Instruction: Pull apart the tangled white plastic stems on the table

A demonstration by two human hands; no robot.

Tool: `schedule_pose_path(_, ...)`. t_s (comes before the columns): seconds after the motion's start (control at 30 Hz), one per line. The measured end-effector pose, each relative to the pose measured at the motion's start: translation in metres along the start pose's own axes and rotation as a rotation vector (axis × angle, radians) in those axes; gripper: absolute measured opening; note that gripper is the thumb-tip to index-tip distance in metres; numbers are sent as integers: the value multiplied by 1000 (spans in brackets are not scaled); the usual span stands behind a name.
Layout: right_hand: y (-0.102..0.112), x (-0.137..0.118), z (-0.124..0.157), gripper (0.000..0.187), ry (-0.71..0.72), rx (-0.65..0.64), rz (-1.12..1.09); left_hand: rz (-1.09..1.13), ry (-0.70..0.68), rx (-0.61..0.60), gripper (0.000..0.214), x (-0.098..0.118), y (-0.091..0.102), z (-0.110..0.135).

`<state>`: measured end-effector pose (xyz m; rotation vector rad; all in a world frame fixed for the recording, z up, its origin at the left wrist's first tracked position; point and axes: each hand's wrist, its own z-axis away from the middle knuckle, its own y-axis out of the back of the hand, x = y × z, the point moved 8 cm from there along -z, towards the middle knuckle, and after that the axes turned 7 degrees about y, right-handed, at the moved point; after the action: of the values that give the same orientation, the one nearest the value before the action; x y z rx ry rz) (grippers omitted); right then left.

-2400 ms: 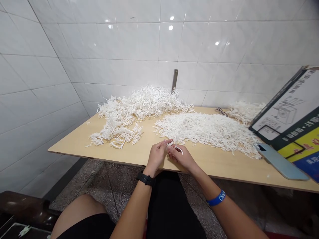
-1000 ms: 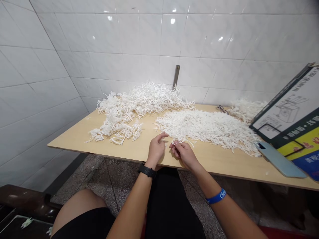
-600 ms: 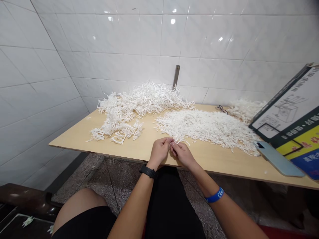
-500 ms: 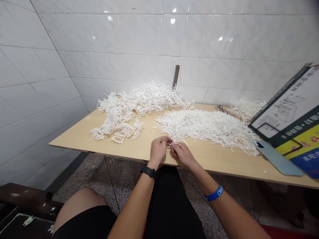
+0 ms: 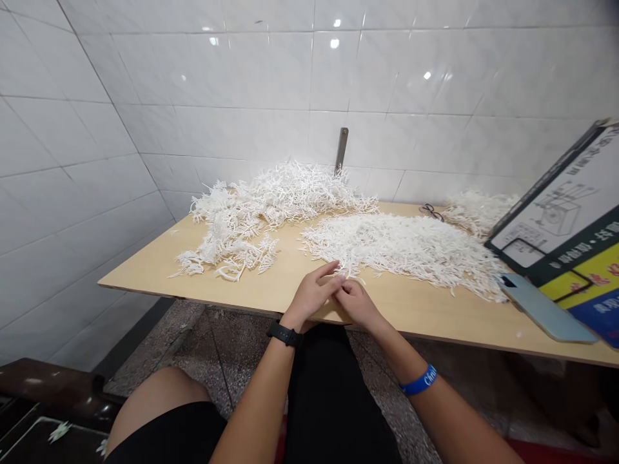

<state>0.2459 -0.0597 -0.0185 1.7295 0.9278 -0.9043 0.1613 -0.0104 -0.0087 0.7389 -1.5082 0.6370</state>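
Note:
My left hand (image 5: 313,291) is over the table's near edge, its index finger stretched toward the white pieces and apart from the thumb. The tip of that thumb meets the fingers of my right hand (image 5: 358,303). My right hand is closed, its fingers curled in a pinch; whatever is between them is too small or hidden to name. Just beyond the fingertips lies a pile of thin white branching plastic-like pieces (image 5: 396,248). A second, taller heap of white branching strands (image 5: 294,190) spreads across the table's back left.
The wooden tabletop (image 5: 155,264) runs along a tiled wall (image 5: 271,71). At the right are a pale blue phone (image 5: 546,309), a printed box (image 5: 565,212) and another white pile (image 5: 476,212). Dark-framed glasses (image 5: 431,211) lie near the back, and a metal bracket (image 5: 341,148) stands against the wall.
My left index finger has straightened and lifted away from the thumb, from a curled pinch before. My right hand stays nearly in place, fingers still curled. The piles look the same.

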Motion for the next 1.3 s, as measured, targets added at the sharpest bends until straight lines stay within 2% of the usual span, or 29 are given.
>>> schedule_pose_path(0.1,-2,-5,1,35,43,-19,61,21,21,-2,46,-3,-1,-1)
schedule_pose_path(0.2,-5,-10,3,39,84,-49,61,77,26,45,40,-6,3,-2)
schedule_pose_path(0.4,5,-5,1,52,33,91,-108,63,-11,60,35,-4,6,-1)
schedule_pose_path(0.5,3,-3,1,52,36,69,-144,36,-5,51,33,-4,4,0)
schedule_pose_path(0.63,-2,-9,4,52,91,-56,-146,64,11,184,27,-8,15,-1)
schedule_pose_path(0.77,-2,-18,8,52,187,-142,-75,297,77,338,30,-19,30,-2)
schedule_pose_path(0.83,3,-15,9,51,174,-93,-97,421,98,387,33,-23,35,-3)
schedule_pose_path(0.93,11,-3,8,49,75,50,-219,426,105,344,32,-21,32,-4)
schedule_pose_path(1.07,13,7,6,45,17,176,-375,211,85,334,29,-20,27,-4)
schedule_pose_path(1.17,24,14,6,38,-16,369,-525,-31,45,301,24,-17,21,-9)
schedule_pose_path(1.3,41,17,9,31,-54,553,-677,-128,20,188,41,-6,23,-12)
